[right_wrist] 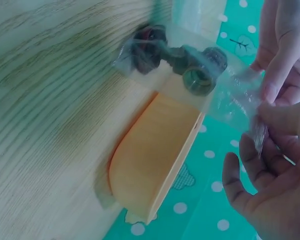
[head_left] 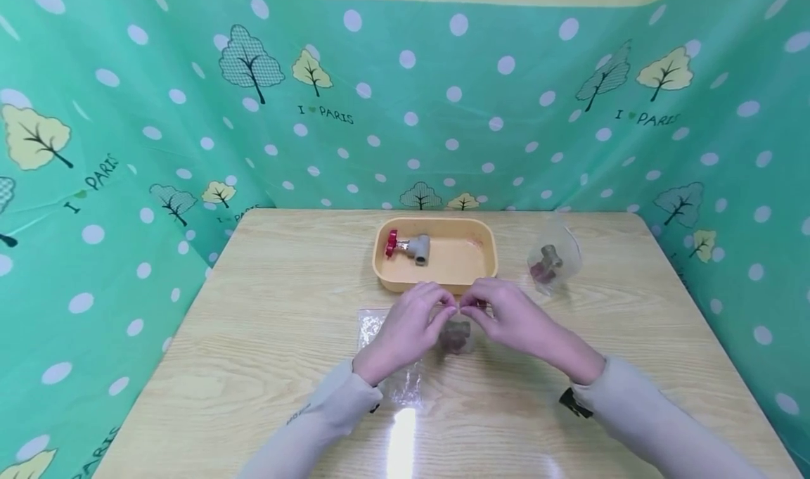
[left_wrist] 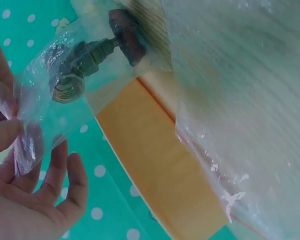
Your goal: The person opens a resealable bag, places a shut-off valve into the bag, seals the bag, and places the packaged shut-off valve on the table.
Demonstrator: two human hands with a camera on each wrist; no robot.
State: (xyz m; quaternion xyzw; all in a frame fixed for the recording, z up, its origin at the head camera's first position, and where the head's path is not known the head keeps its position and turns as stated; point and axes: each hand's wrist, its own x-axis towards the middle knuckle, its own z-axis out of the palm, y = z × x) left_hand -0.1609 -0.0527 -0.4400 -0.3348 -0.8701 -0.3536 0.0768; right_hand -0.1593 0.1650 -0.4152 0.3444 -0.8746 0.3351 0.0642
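Observation:
My left hand (head_left: 408, 331) and right hand (head_left: 506, 317) meet over the table, thumbs and fingertips pinching the gathered mouth of a transparent zip bag (left_wrist: 27, 145). Inside it hangs a valve (right_wrist: 199, 80), a grey pipe body with a dark red handwheel (left_wrist: 127, 37). In the head view this bagged valve shows below the fingertips, between the two hands. A flat transparent zip bag (head_left: 405, 387) lies partly under my left hand and forearm, and it fills the right side of the left wrist view.
Beyond the hands stands an orange-tan tray (head_left: 452, 278) holding a grey valve with a red handwheel (head_left: 414, 248). To its right, another bagged valve (head_left: 552, 257) rests on the wooden table (head_left: 266, 310). Green dotted cloth (head_left: 443, 148) hangs around the back and sides.

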